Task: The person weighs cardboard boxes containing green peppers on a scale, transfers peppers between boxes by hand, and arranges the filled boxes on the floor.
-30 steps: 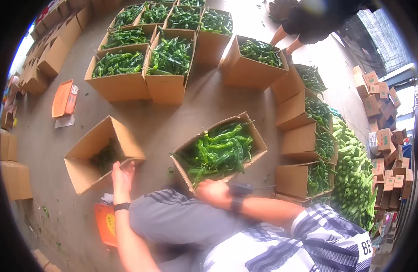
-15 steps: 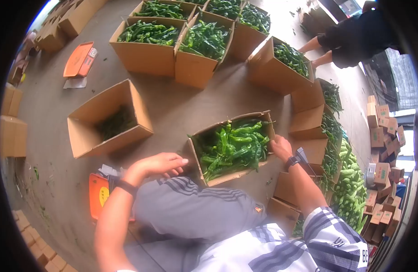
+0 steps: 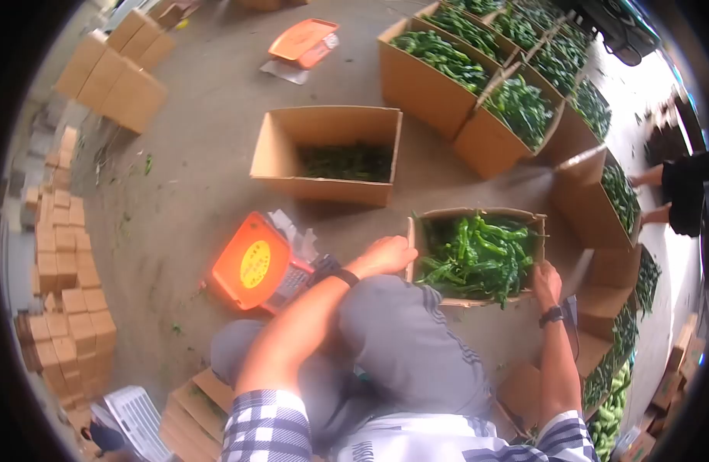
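Observation:
A cardboard box of green peppers (image 3: 481, 258) stands in front of my knees. My left hand (image 3: 388, 254) is closed on the upper edge of its left side. At the opposite end my right hand (image 3: 547, 282) grips the right edge, fingers wrapped round the cardboard. Beyond my left hand is another open box (image 3: 324, 189), with a low layer of dark green peppers (image 3: 347, 162) inside. An orange scale (image 3: 254, 262) with a yellow round label sits on the floor left of my left forearm.
Filled pepper boxes (image 3: 428, 85) stand at the upper right, more along the right side. A second orange scale (image 3: 304, 42) lies at the top. Stacked cartons (image 3: 66, 254) line the left. Another person's arms (image 3: 653, 179) reach toward a box at the right edge. Pale green vegetables (image 3: 610, 416) lie lower right.
The view has swung left, shifting the scene rightward. My left hand has left the other box and closed on the pepper box's left edge. My right hand has moved from its near edge to its right edge.

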`<state>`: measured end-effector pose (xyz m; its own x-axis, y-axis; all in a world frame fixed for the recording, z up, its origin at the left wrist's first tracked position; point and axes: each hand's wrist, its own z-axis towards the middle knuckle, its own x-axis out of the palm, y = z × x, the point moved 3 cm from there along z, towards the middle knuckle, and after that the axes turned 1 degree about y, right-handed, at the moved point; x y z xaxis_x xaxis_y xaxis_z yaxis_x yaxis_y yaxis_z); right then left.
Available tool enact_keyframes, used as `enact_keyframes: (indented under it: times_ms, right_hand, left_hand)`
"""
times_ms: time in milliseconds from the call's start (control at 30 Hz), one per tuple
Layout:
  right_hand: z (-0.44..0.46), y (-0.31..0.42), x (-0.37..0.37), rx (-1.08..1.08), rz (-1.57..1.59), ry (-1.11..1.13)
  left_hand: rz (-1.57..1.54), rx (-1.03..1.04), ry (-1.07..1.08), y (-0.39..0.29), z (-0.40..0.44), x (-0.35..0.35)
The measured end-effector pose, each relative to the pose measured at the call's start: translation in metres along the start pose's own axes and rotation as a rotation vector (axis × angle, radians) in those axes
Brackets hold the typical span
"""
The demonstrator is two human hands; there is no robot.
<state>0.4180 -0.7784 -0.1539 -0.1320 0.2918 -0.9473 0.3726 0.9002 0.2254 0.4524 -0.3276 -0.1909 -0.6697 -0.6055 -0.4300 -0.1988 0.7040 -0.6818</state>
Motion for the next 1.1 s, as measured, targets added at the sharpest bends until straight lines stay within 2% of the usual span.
enact_keyframes:
  times_ms: [100, 167, 267, 333, 400, 567, 633, 767, 833, 900, 1000, 1100]
  right_hand:
    - [0.014, 0.014, -0.013, -0.082, 0.020, -0.010]
    - [0.008, 0.003, -0.034, -0.192, 0.105, -0.035]
    - [0.017, 0.010, -0.034, -0.268, 0.143, -0.010]
    - [0.022, 0.032, -0.036, -0.364, 0.189, -0.003]
    - [0.026, 0.076, -0.025, -0.382, 0.192, 0.008]
    - [-0.002, 0.131, 0.005, -0.411, 0.206, 0.115]
    - [-0.018, 0.161, 0.013, -0.422, 0.232, 0.167]
    - [-0.053, 0.240, 0.019, -0.580, 0.310, 0.185]
    - [-0.073, 0.287, 0.015, -0.676, 0.316, 0.201]
    - [-0.094, 0.335, 0.009, -0.773, 0.297, 0.208]
    - [-0.120, 0.410, 0.008, -0.932, 0.254, 0.196]
    - [-0.142, 0.482, 0.016, -1.046, 0.194, 0.195]
  left_hand:
    - [0.028, 0.132, -0.319, 0.007, -0.006, 0.000]
    - [-0.013, 0.003, -0.407, -0.016, -0.037, 0.032]
    - [-0.001, -0.086, -0.543, -0.007, -0.060, 0.037]
    - [0.029, -0.105, -0.648, -0.015, -0.090, 0.019]
    - [0.121, -0.092, -0.740, -0.003, -0.109, -0.023]
    - [0.233, -0.191, -0.870, 0.020, -0.180, -0.056]
    - [0.227, -0.248, -0.863, 0.028, -0.225, -0.071]
    - [0.218, -0.330, -0.921, 0.061, -0.313, -0.087]
    - [0.110, -0.334, -1.049, 0.056, -0.357, -0.091]
    - [0.083, -0.422, -1.171, 0.114, -0.390, -0.090]
    - [-0.039, -0.437, -1.321, 0.138, -0.441, -0.091]
    - [-0.030, -0.552, -1.390, 0.163, -0.472, -0.091]
